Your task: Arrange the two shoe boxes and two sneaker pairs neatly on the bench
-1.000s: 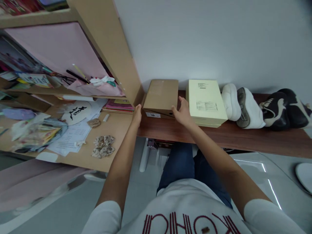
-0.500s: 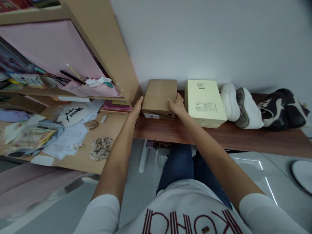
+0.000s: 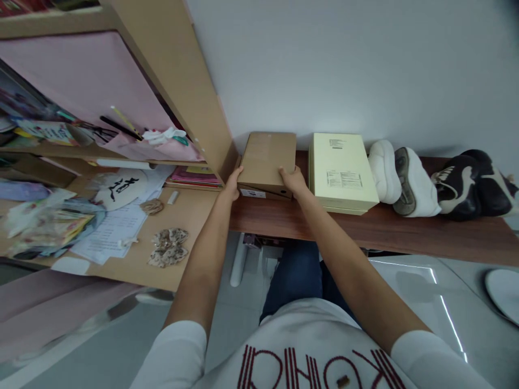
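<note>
A brown cardboard box point(image 3: 271, 156) with a white label on its front rests on the dark wooden shelf board point(image 3: 271, 219), against the wall. My left hand point(image 3: 233, 182) grips its front left corner, thumb at the top edge. At the front right, my right hand point(image 3: 293, 179) has its thumb on the lid and the fingers down the side, partly hidden. The box is held between both hands. Just right of it, with a narrow gap, stands a pale yellow box point(image 3: 343, 162) with printed labels.
White shoes point(image 3: 413, 183) and black shoes point(image 3: 466, 183) line the board further right. On the left is a wooden desk point(image 3: 190, 208) with a white cap point(image 3: 121, 189), papers and a patterned scrunchie point(image 3: 168, 247). A shelf upright point(image 3: 194, 102) rises close beside the brown box.
My left hand has slid from the box's left side down toward its front corner. My right hand has shifted slightly lower on the right edge. The box has hardly moved.
</note>
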`<state>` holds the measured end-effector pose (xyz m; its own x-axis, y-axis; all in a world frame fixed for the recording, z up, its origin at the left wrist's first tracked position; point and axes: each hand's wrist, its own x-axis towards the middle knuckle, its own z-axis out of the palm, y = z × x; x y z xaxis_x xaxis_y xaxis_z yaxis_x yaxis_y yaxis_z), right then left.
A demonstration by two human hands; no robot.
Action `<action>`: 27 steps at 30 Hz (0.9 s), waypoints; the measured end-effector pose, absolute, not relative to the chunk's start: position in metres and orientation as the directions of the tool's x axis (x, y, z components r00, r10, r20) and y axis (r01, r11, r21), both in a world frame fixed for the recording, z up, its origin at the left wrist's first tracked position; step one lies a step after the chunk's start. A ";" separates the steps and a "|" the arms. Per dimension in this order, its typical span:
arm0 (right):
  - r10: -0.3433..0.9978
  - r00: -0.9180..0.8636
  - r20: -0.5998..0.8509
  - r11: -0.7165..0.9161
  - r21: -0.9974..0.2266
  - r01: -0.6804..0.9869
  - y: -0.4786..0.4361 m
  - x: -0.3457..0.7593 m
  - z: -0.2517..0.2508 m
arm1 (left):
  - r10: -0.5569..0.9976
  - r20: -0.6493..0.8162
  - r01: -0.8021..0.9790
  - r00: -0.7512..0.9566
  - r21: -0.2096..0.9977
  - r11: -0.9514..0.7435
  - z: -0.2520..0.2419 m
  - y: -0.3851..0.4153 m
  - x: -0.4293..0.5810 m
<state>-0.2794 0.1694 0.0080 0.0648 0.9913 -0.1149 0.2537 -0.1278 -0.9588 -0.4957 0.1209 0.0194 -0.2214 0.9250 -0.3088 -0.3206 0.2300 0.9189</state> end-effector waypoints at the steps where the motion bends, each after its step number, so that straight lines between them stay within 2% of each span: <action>1: 0.993 0.065 -0.100 -0.113 -0.963 0.245 0.169 -0.279 0.009 | 0.925 -0.307 -0.323 -0.225 0.919 0.227 0.021 0.120 -0.494; 9: 0.990 0.054 -0.127 -0.136 -0.965 0.224 0.143 -0.267 0.019 | 0.936 -0.299 -0.347 -0.183 0.911 0.223 0.041 0.111 -0.493; 13: 0.998 0.053 -0.018 -0.031 -0.968 0.249 0.129 -0.260 0.019 | 0.912 -0.366 -0.366 -0.183 0.887 0.283 0.040 0.103 -0.501; 16: 0.998 0.009 0.064 0.058 -0.942 0.330 0.123 -0.259 0.019 | 0.908 -0.397 -0.372 -0.131 0.869 0.326 0.042 0.095 -0.503; 22: 0.994 -0.014 0.104 0.100 -0.888 0.449 0.116 -0.266 0.029 | 0.951 -0.308 -0.417 -0.007 0.865 0.277 0.063 0.081 -0.489; 27: 0.988 -0.140 0.062 0.117 -0.899 0.422 0.108 -0.273 0.060 | 0.973 -0.232 -0.474 0.009 0.855 0.208 0.081 0.078 -0.468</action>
<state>-0.2732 0.1084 0.0599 -0.1398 0.9882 0.0624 0.4224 0.1165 -0.8989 -0.4675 0.0779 0.0808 0.0093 0.9727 -0.2318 -0.4745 0.2084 0.8552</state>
